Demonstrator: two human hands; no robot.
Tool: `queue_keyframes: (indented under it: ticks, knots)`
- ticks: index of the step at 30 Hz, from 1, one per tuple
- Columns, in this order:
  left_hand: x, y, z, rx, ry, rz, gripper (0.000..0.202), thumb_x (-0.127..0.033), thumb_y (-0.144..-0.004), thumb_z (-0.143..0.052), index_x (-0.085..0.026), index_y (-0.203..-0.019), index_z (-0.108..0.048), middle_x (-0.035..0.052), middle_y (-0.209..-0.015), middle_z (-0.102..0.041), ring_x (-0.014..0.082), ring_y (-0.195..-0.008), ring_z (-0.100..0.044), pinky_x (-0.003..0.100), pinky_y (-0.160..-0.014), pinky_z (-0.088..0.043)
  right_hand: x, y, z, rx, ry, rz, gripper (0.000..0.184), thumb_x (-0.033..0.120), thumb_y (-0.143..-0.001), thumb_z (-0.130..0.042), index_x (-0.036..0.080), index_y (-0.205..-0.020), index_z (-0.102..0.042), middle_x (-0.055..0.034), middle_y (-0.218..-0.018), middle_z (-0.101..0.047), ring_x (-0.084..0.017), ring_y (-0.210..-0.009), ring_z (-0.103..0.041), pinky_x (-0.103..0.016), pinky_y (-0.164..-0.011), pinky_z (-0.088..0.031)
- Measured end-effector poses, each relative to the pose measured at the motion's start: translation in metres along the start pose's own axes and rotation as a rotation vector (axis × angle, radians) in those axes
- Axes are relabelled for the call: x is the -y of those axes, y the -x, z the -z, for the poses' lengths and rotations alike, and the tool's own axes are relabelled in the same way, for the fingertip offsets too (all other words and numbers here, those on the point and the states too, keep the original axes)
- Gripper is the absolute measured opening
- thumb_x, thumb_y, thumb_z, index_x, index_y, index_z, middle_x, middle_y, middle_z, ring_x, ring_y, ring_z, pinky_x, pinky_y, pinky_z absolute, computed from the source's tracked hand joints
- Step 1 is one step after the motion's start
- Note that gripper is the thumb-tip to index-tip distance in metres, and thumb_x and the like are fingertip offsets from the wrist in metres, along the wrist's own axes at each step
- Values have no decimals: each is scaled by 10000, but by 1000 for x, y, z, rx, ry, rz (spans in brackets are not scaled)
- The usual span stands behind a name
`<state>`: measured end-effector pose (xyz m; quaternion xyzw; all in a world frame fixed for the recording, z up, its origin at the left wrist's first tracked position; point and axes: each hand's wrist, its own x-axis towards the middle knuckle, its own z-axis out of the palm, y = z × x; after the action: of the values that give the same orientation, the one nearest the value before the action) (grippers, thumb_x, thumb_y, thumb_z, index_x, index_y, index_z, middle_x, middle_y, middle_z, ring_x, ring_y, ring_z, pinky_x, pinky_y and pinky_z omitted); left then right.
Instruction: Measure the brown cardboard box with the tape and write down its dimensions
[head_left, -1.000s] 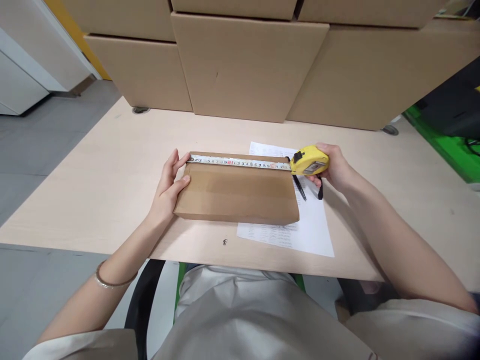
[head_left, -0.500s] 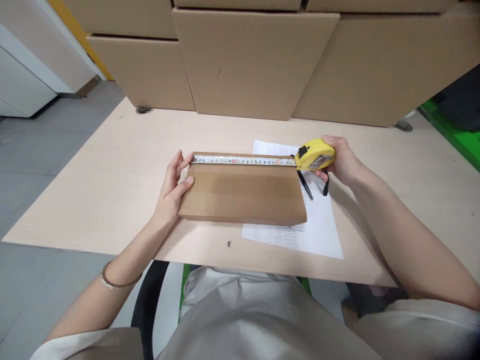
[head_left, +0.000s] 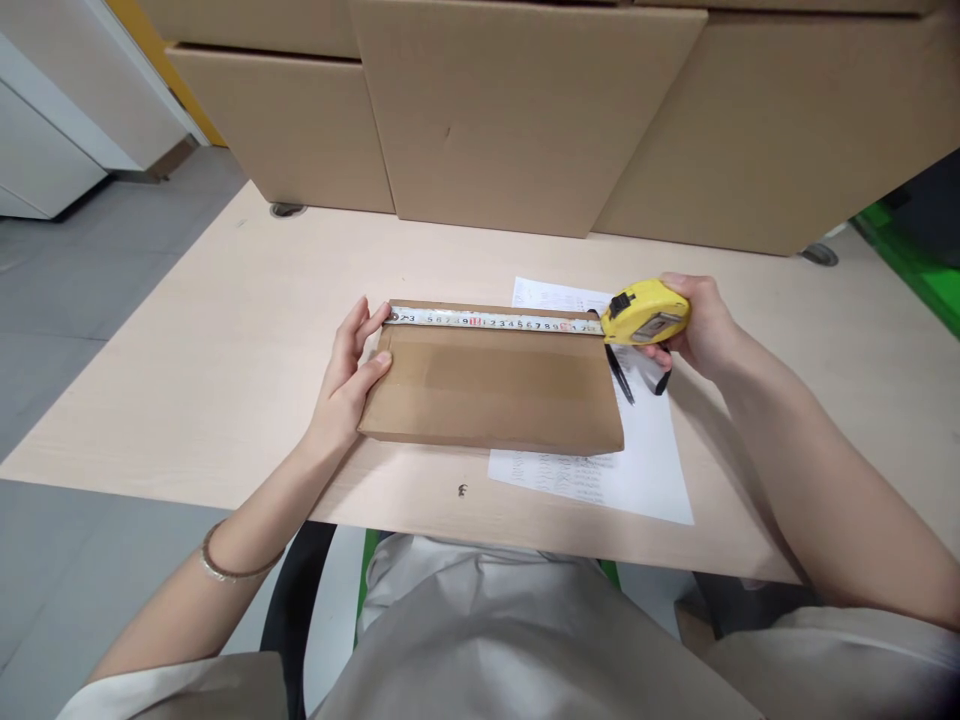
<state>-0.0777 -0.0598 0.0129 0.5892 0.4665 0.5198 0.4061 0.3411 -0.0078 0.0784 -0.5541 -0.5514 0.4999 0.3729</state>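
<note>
— Who is pictured, and where?

— A person in a pale top (head_left: pixel 510 640) works at a light wooden table (head_left: pixel 187 390), a bracelet (head_left: pixel 234 574) on the left forearm.

— And the cardboard box?

— The cardboard box (head_left: pixel 491 390) is at the middle of the table, toward the near edge, its right part over a printed sheet (head_left: pixel 656 490).

— What does the left hand do?

— The left hand (head_left: pixel 343 385) grips the box's left end, thumb pressed on the top face, a fingertip at the end of the metal blade (head_left: pixel 499 322).

— And the right?

— The right hand (head_left: pixel 697 325) is closed around a yellow tape measure (head_left: pixel 646 312) just at the box's right end. The blade runs straight along the far edge of the top face, numbers up; a black strap (head_left: pixel 663 383) hangs below the case.

— Anything nearby?

— A dark pen (head_left: pixel 621 375) on the sheet, beside the box's right end, and large cartons (head_left: pixel 517 115) stacked along the table's far side.
</note>
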Motion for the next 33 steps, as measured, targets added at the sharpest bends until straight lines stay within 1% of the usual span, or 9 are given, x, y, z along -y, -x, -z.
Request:
queue_keyframes:
  ticks: [5,9,14,21,24,26,28,31,33]
  knots:
    - [1,-1,0,-2,-20,-5,758,-514,-995,-810,-351,-1681,-531,76,-1795,-550,369,-1803,-206,648,-1476,-90,0,1,-2,-8,-21,-13,463,435,-1073,-426,189,-785,-692,-56,-501,-560,-148,-344,-402,-280,-363,-276]
    - [1,-1,0,0,11,-1,771,-500,-995,-812,-361,-1692,-513,73,-1792,-554,363,-1800,-224,649,-1474,-106,2,0,-2,-4,-11,-28,477,420,-1067,-408,186,-762,-689,-49,-467,-520,-150,-335,-398,-279,-363,-277]
    - [3,-1,-2,-5,33,9,780,-494,-993,-815,-363,-1696,-503,80,-1805,-535,368,-1798,-229,649,-1470,-122,4,2,0,-6,9,-54,472,437,-1067,-414,186,-771,-682,-62,-473,-529,-162,-356,-426,-275,-362,-302]
    - [6,0,-1,5,45,2,780,-495,-1019,-796,-389,-1720,-472,70,-1803,-541,365,-1804,-205,666,-1468,-91,1,-3,1,-42,28,-60,399,458,-994,-471,198,-771,-674,-68,-514,-577,-160,-352,-441,-269,-343,-321]
    - [6,2,-1,5,51,2,778,-492,-1032,-789,-393,-1732,-464,66,-1790,-558,358,-1801,-218,667,-1469,-85,4,1,-3,-34,27,-97,434,484,-995,-463,211,-711,-645,-55,-474,-532,-156,-341,-419,-274,-342,-331]
    - [5,4,-1,3,46,4,767,-478,-1041,-784,-408,-1736,-466,58,-1781,-570,352,-1798,-232,661,-1472,-90,7,6,-7,-53,-12,-118,473,494,-1025,-460,212,-682,-623,-41,-460,-503,-139,-346,-396,-263,-355,-324]
    - [3,6,-1,-3,41,17,750,-457,-1055,-771,-434,-1739,-464,41,-1779,-572,344,-1792,-255,656,-1473,-111,9,11,-11,-88,-64,-122,472,482,-1043,-478,212,-678,-608,-31,-466,-493,-125,-363,-378,-250,-370,-305]
    - [0,10,-1,-10,34,46,737,-430,-1071,-750,-479,-1742,-448,9,-1786,-563,329,-1790,-263,652,-1474,-135,8,13,-13,-112,-100,-139,421,462,-1022,-520,211,-698,-614,-28,-477,-505,-123,-379,-374,-245,-380,-290]
    - [-2,13,-1,-17,23,59,735,-414,-1080,-736,-499,-1745,-435,-8,-1781,-569,314,-1795,-246,644,-1478,-126,5,11,-11,-106,-103,-157,403,481,-998,-545,208,-717,-638,-28,-482,-524,-125,-375,-375,-245,-376,-292]
